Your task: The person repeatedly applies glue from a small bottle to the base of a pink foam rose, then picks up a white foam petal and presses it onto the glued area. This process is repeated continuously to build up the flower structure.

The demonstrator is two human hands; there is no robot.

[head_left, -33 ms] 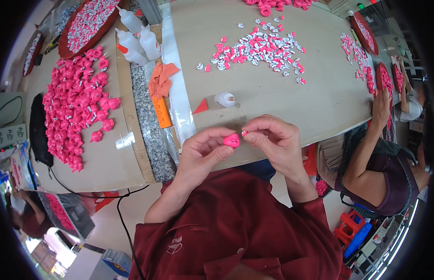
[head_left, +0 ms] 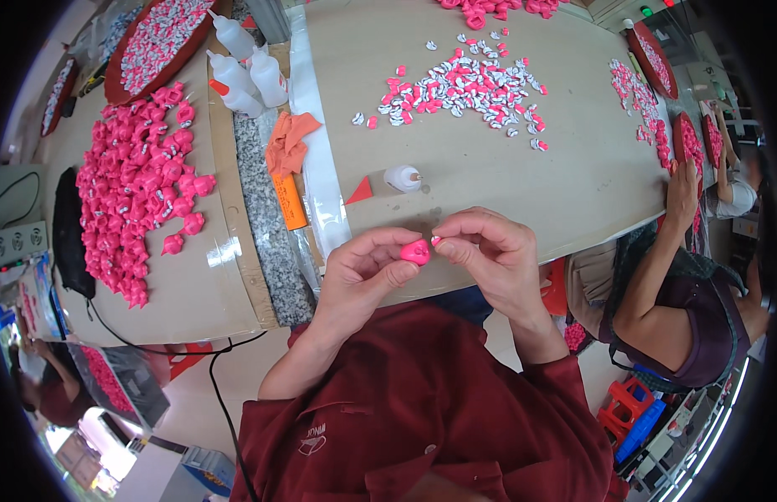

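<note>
Close to the table's near edge, my left hand (head_left: 368, 268) pinches a rounded pink plastic piece (head_left: 416, 252) between thumb and fingers. A dark opening or mark shows on the side that faces my right hand. My right hand (head_left: 489, 251) is closed on a tiny pink-and-white part (head_left: 436, 241), held at the fingertips just beside the pink piece. Whether the two touch is too small to tell. Beyond my hands a white squeeze bottle (head_left: 402, 178) lies on its side, next to a red triangular scrap (head_left: 360, 191).
Small pink-and-white parts (head_left: 464, 88) are scattered farther out. On the left lie a heap of pink figures (head_left: 138, 192), white squeeze bottles (head_left: 267, 77), an orange cloth (head_left: 291, 144) and an orange box (head_left: 289, 201). A co-worker's arm (head_left: 664, 243) reaches over the table at right.
</note>
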